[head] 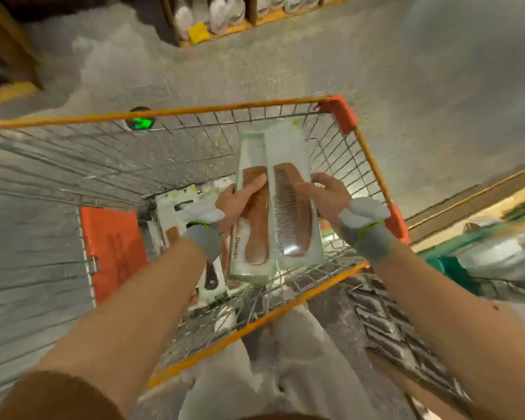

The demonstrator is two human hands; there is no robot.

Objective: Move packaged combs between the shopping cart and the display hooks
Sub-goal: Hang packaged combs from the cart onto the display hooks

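Two packaged brown combs are held side by side above the wire shopping cart (194, 112). My left hand (237, 198) grips the left comb package (252, 228), thumb across its front. My right hand (325, 192) grips the right comb package (291, 189), fingers curled round its right edge. Both packages are clear plastic with white card backs, pointing away from me. More comb packages (176, 207) lie in the cart's bottom, partly hidden by my left arm. No display hooks are in view.
The cart has orange rim trim and an orange flap (112, 247) on its left. Wooden shelving with white bags (219, 13) stands far ahead across the grey floor. A green-edged shelf (467, 262) lies at the right. My legs are below the cart.
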